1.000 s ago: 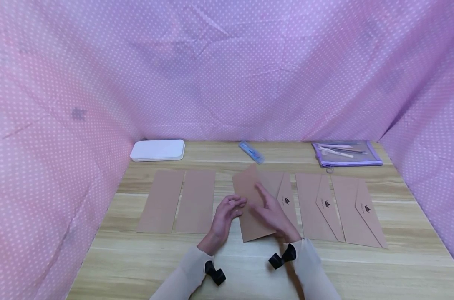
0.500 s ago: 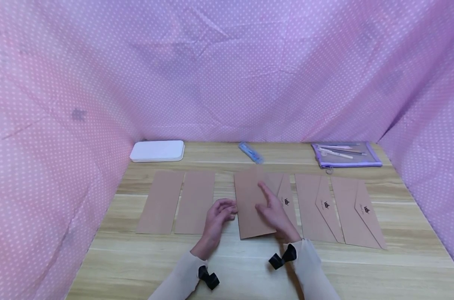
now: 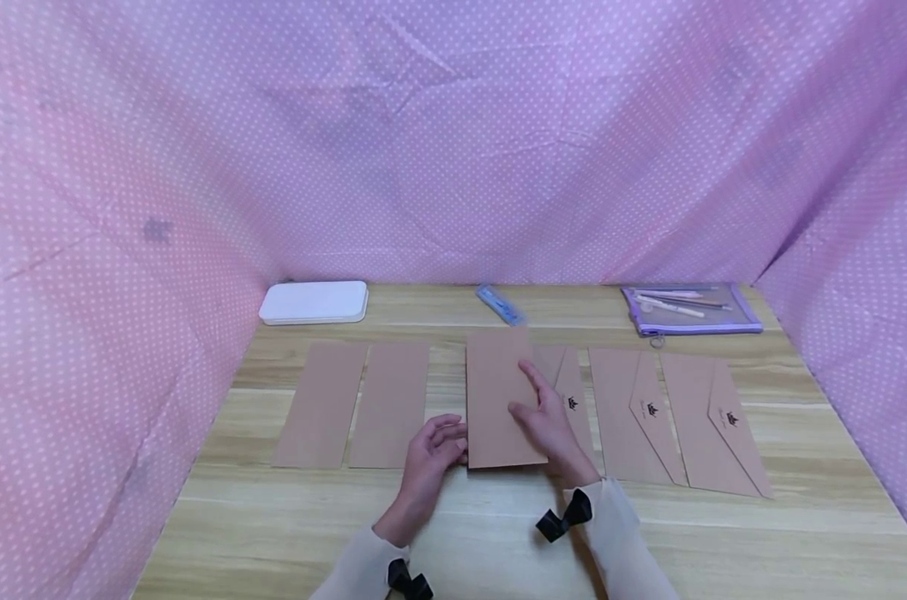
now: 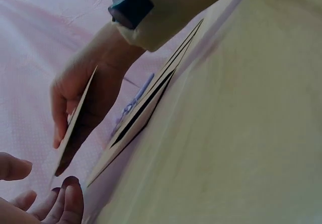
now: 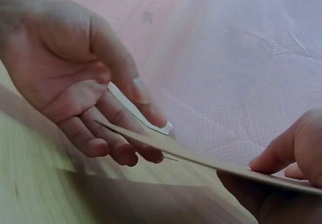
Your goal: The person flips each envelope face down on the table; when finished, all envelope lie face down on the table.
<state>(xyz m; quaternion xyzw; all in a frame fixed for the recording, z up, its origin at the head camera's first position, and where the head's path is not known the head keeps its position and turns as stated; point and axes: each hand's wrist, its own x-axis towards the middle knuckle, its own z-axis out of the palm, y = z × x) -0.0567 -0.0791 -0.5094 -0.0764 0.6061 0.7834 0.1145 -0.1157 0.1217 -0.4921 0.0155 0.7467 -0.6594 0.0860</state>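
My right hand [image 3: 553, 423] holds a brown kraft envelope [image 3: 497, 396] by its right side, thumb and index finger on its plain upper face and other fingers beneath. The right wrist view shows the envelope [image 5: 201, 161] edge-on, raised above the table. My left hand [image 3: 431, 457] is at the envelope's lower left edge, palm turned up and fingers slightly bent, gripping nothing. In the left wrist view, left fingers [image 4: 71, 201] lie just below the envelope's lower corner. Partly covered by the right hand and the held envelope is another envelope [image 3: 573, 379] with a crown print.
Two plain-side-up envelopes [image 3: 322, 404] lie at left. Two flap-side-up envelopes [image 3: 626, 417] with crown prints lie at right. Along the back are a white case [image 3: 314, 302], a small blue packet [image 3: 501, 305] and a purple-edged mesh pouch [image 3: 739, 312] of pens. Pink dotted cloth [image 3: 453, 150] surrounds the table.
The held envelope has turned from slanted to nearly straight, its lower edge moving away from me. My left hand has moved left and toward me, off the envelope's face to its edge.
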